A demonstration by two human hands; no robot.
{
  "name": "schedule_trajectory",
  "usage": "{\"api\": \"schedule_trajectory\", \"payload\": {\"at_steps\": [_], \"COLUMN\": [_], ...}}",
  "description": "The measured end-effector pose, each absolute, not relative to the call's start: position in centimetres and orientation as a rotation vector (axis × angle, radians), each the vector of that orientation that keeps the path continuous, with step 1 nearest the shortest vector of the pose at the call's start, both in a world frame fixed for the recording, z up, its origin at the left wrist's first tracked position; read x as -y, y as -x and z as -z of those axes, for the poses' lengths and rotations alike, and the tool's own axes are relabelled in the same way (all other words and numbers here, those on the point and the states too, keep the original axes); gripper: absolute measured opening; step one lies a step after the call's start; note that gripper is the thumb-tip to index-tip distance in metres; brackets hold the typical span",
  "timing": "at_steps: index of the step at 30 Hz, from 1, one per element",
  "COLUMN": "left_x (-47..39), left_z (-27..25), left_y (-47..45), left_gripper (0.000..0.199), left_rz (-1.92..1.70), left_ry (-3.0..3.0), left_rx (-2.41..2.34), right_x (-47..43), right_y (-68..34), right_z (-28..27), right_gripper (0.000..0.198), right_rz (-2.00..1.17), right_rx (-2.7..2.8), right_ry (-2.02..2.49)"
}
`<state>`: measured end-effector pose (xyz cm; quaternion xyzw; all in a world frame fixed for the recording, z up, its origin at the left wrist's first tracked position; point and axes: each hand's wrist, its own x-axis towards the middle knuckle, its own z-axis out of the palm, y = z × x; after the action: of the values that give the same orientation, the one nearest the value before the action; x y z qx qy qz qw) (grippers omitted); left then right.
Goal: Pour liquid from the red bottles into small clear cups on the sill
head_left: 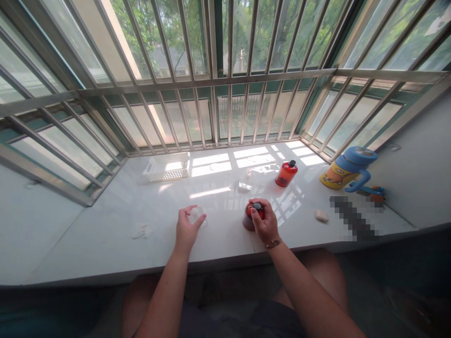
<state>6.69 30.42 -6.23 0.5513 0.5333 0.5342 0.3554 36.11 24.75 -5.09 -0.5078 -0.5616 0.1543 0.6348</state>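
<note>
Near the front of the white ledge, my left hand (186,229) curls thumb and fingers around a small clear round container (196,215). Its exact kind is hard to make out. To the right, my right hand (267,224) grips a red translucent bottle (248,222) with a dark cap around its upper part. The bottle's base seems to rest on or just over the ledge; I cannot tell which. Beyond that hand stands another red bottle (286,174) with a black cap. A small clear bottle (245,186) with a pinkish top is behind the gap between my hands.
A white perforated basket (167,168) sits at the back left. Crumpled white tissue (141,230) lies left of my hands. On the right are a beige soap-like piece (321,216) and a blue and yellow flask (340,170). Metal window bars (211,83) border the ledge (116,206).
</note>
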Motion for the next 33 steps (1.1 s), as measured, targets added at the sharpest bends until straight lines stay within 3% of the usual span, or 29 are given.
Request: {"api": "schedule_trajectory", "payload": {"at_steps": [6, 20, 29, 33], "left_x": [-30.68, -30.5, -30.41, -30.56], "left_z": [6.9, 6.31, 6.18, 6.82], "left_y": [-6.24, -6.47, -6.31, -6.31], "left_gripper": [0.054, 0.05, 0.06, 0.053], "left_rz": [-1.332, -1.301, -1.285, -1.318], "left_ry": [-1.484, -1.488, -1.53, -1.483], "left_rx": [-1.423, -1.452, -1.473, -1.456], "right_x": [-25.03, -24.99, -24.99, -25.07], "right_y": [-36.1, -36.06, -36.54, -36.38], "right_z": [5.81, 5.99, 5.12, 5.83], "right_gripper": [0.031, 0.03, 0.023, 0.026], "right_rz": [-0.415, -0.439, -0.303, -0.356], "right_rx": [1.198, 1.171, 1.321, 1.244], "right_ry": [1.111, 1.126, 1.132, 1.11]}}
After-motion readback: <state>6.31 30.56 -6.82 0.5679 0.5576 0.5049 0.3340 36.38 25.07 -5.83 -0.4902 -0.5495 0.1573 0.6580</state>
